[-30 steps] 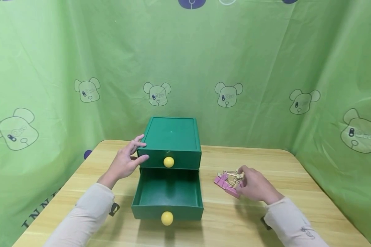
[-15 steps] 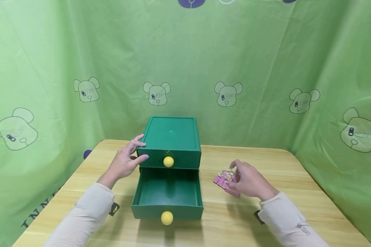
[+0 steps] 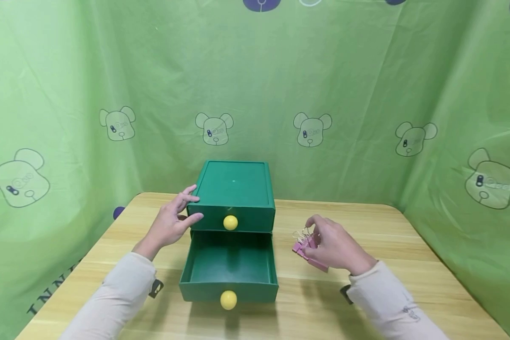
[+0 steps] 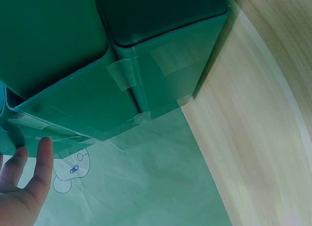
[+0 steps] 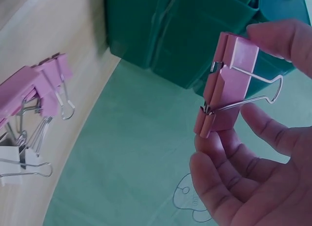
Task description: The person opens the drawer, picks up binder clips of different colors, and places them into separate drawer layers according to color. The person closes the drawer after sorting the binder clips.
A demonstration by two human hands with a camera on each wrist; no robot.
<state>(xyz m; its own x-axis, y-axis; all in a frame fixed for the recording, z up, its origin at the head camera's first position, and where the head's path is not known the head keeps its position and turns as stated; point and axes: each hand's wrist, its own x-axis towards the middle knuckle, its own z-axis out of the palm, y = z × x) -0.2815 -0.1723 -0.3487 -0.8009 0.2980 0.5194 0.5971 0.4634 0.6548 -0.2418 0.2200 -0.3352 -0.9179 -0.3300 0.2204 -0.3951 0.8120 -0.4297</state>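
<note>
My right hand pinches a pink binder clip between thumb and fingertips, its wire handle sticking out toward the palm. Below and beside it in the right wrist view are other pink binder clips and a white binder clip. In the head view the hand hides part of this group. My left hand rests at the left side of a green drawer cabinet, fingers extended along its upper edge and the thumb by the front. The cabinet's lower drawer is pulled out with nothing inside; the upper one is closed.
Yellow round knobs, an upper knob and a lower knob, stick out from the drawer fronts. The wooden table has rounded back corners. A green cloth with bear-head drawings hangs behind and on both sides.
My right hand has moved left over the binder clips and now holds one pink clip. The left hand, cabinet and drawers have stayed as they were.
</note>
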